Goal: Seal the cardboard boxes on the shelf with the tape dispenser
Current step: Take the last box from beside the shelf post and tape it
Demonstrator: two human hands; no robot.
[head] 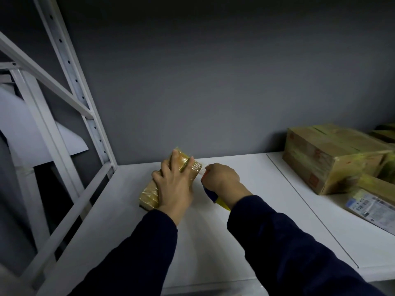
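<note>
Small box (pixel 148 195): on shelf (pixel 213 242), near back-left corner. Left hand (pixel 174 184): fingers spread flat on it. Right hand (pixel 222 178): fingers wrapped round tape dispenser (pixel 215 197), just beside box. Larger boxes (pixel 324 159): well apart, right.

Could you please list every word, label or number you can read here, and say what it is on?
Nothing here can be read as text.
Red printed marks on the large cardboard box: too blurred to read.
Barcodes and print on the white shipping label, lower right: too small to read.
On the small box under the left hand: no lettering shows.
On the tape dispenser in the right hand: no lettering shows.
</note>
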